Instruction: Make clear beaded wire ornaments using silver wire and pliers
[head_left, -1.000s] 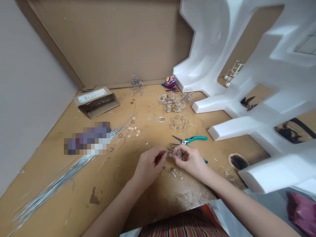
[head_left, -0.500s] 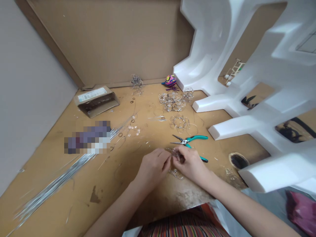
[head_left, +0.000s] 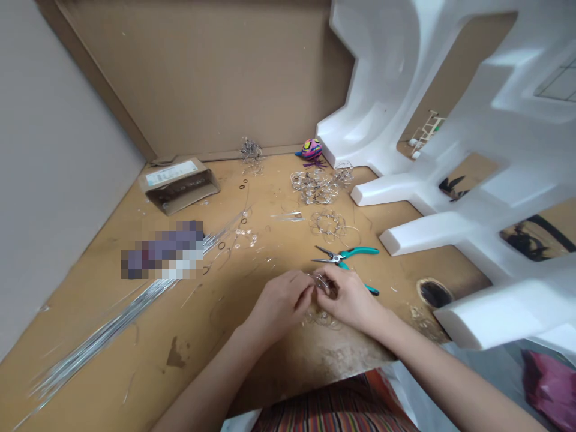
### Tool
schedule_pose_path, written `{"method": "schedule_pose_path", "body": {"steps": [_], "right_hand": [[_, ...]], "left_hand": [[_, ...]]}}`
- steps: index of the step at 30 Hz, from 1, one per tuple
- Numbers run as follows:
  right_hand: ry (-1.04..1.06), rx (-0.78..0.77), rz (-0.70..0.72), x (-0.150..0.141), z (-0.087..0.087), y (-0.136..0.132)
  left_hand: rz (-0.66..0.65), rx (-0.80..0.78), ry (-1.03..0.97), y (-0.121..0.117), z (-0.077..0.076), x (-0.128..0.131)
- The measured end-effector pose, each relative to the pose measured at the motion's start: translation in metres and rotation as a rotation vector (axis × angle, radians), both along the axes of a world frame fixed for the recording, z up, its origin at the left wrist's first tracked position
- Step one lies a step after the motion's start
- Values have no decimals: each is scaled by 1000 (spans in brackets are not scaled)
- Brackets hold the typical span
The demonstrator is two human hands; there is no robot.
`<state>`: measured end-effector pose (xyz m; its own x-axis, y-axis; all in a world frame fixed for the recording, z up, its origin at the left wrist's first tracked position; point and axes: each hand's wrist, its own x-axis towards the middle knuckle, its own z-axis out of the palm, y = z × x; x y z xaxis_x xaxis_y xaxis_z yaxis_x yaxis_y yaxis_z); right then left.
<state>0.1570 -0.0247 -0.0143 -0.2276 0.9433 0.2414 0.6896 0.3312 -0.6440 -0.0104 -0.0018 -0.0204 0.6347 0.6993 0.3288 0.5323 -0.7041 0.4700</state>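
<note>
My left hand (head_left: 281,305) and right hand (head_left: 347,294) meet near the front of a wooden tabletop (head_left: 216,342). The fingertips (head_left: 308,289) of both hands are pressed together, pinching a small piece of looped wire set with clear beads (head_left: 322,283). A beaded wire loop (head_left: 321,319) lies just below my hands. Needle-nose pliers with teal handles (head_left: 355,253) lie just beyond my right hand, with one handle running under it. Farther off are a ring of beaded wire (head_left: 327,225) and a heap of similar pieces (head_left: 314,186). To the left, a long bundle of straight silver wire rods (head_left: 108,336) stretches across the tabletop, and a small cardboard box (head_left: 179,186) sits in the far corner. White foam packaging (head_left: 382,90) stands along the right.
</note>
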Motion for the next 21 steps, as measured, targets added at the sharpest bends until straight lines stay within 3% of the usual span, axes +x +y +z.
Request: {"method": "schedule_pose_path", "body": {"steps": [8, 12, 21], "right_hand": [[256, -240, 91, 12, -3, 1], [430, -399, 157, 12, -8, 3], [252, -375, 66, 10, -9, 2]], "left_hand": [[-37, -117, -50, 2, 6, -4], [-56, -75, -2, 1, 9, -4], [-33, 161, 280, -6, 10, 1]]}}
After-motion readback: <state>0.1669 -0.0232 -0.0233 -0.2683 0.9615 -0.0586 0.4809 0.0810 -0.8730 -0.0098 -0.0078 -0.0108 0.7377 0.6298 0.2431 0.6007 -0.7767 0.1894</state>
